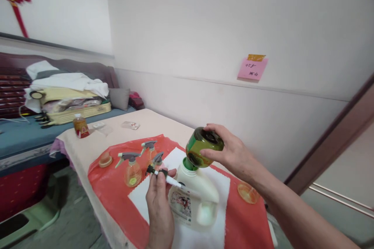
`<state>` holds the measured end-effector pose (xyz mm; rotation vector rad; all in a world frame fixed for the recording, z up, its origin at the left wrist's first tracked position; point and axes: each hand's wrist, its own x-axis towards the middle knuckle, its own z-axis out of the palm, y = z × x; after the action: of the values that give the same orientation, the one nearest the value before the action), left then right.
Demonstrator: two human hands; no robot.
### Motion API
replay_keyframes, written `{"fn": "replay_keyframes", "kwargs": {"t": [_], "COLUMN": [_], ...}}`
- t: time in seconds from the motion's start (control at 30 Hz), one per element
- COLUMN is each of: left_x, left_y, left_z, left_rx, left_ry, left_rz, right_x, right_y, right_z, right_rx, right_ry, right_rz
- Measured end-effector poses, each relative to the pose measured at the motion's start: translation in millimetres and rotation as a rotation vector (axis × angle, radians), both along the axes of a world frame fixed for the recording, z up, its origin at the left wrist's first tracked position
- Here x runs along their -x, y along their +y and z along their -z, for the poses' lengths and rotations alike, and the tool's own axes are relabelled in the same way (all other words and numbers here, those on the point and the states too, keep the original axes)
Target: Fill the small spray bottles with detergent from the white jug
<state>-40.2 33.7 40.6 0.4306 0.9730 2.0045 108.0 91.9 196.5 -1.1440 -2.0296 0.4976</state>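
Observation:
My right hand (230, 149) grips a green translucent bottle (201, 146), tipped upside down over a large cream jug with a handle (209, 194). The bottle's neck meets the jug's green-rimmed mouth (189, 164); whether liquid runs out is hidden. In my left hand (160, 200) is a pump dispenser top (171, 179), black with a white tube, held between thumb and fingers in front of the jug. A printed label (180, 205) shows on the jug's side. The jug stands upright on a white sheet (217, 186).
Several clear spray bottles with grey trigger heads (133, 173) stand left of the jug on a red plastic sheet (113, 198). A round dish (247, 193) lies at right, a small lid-like piece (105, 160) at left. An amber bottle (81, 126) stands at the table's far left corner.

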Motion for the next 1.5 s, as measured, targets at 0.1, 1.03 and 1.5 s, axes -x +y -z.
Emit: {"fn": "replay_keyframes", "kwargs": {"t": [0.1, 1.03, 1.5], "left_x": [0.5, -6.3, -52.7], "left_y": [-0.6, 0.9, -22.5], "left_z": [1.2, -7.0, 20.9], "left_rx": [0.002, -0.108, 0.028], "left_ry": [0.011, 0.005, 0.234], "left_rz": [0.008, -0.202, 0.132], "right_x": [3.1, -61.0, -47.6], "right_y": [0.6, -66.5, -93.2], "right_z": [0.1, 169.8, 184.4], "right_rx": [-0.05, 0.644, 0.634], "right_ry": [-0.01, 1.177, 1.233], "right_rz": [-0.014, -0.01, -0.072]}}
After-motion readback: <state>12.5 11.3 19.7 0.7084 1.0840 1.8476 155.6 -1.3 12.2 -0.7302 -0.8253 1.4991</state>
